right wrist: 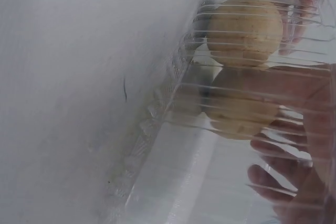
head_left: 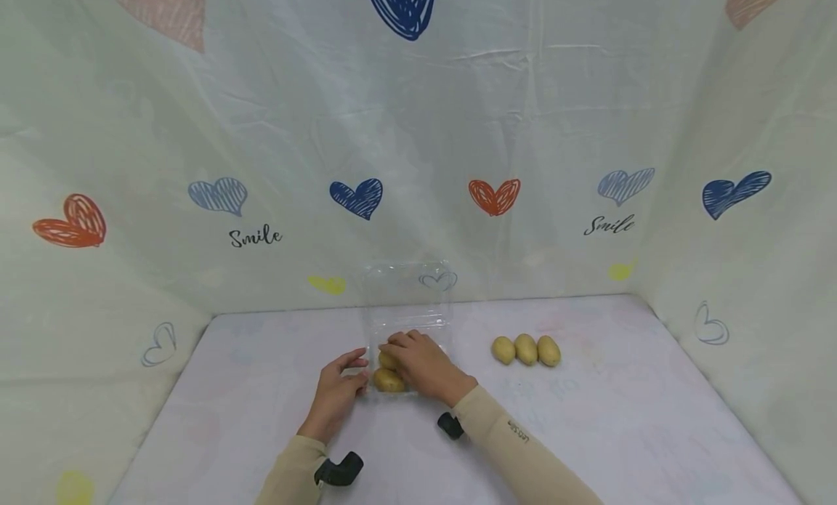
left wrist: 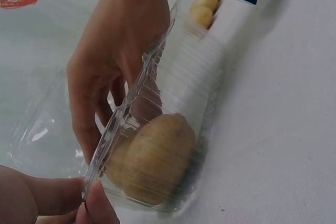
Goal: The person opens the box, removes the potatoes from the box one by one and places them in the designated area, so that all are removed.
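Potatoes: two in the clear box, three outside

Your left hand pinches the box's rim between thumb and finger. Your right hand reaches down inside, over the rear of the two potatoes; you cannot tell from these views whether its fingers grip that potato or only rest against it. The pair sit at the left end of the box, one behind the other, the front one by the near wall. Well apart to the right, three more lie in a row on the counter. The lid stands raised at the back.

Watch the box first. It looks thin and light, so if your left hand slackens, a push from your right could slide or tip it. Pinch too hard and the rim may buckle. The potatoes are rounded, so a quick release might let the rear one roll into its neighbour or towards the bare end. If your knuckles catch the lid on the way out, it could drag the box along or drop onto your wrist. A careless sleeve could set the outside row rolling.
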The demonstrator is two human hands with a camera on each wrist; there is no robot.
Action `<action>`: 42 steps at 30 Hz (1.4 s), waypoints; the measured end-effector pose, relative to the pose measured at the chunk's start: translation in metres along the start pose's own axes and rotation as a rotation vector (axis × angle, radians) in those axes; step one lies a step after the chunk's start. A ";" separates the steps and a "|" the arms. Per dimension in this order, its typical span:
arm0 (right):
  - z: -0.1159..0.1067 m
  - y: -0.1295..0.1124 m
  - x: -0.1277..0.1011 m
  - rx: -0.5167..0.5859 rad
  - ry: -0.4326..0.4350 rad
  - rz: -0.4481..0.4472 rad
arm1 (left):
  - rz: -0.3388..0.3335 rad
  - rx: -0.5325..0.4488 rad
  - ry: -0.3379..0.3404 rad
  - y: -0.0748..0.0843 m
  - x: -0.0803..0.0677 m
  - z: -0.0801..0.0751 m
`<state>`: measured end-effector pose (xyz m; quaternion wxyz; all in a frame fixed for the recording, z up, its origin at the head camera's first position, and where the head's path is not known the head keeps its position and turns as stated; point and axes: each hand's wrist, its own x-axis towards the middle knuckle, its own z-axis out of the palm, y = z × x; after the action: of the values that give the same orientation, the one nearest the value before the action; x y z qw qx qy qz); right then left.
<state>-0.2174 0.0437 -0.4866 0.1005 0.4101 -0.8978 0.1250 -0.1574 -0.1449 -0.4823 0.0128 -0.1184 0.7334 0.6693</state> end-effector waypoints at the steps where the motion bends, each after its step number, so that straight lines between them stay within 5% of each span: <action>1: 0.000 0.000 0.000 -0.008 0.001 0.004 | 0.001 0.000 0.000 0.000 0.000 0.000; 14: -0.003 0.000 -0.003 -0.049 0.037 0.021 | 0.000 -0.009 0.009 -0.001 -0.002 0.001; 25: -0.006 0.004 -0.006 -0.090 -0.055 0.113 | -0.010 0.009 0.008 -0.002 -0.002 0.000; 42: -0.032 0.020 -0.039 0.004 0.129 0.168 | -0.026 0.013 0.018 -0.003 0.000 0.001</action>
<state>-0.2051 0.0934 -0.4700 0.1465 0.3245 -0.9205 0.1608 -0.1569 -0.1436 -0.4849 0.0157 -0.1339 0.7362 0.6632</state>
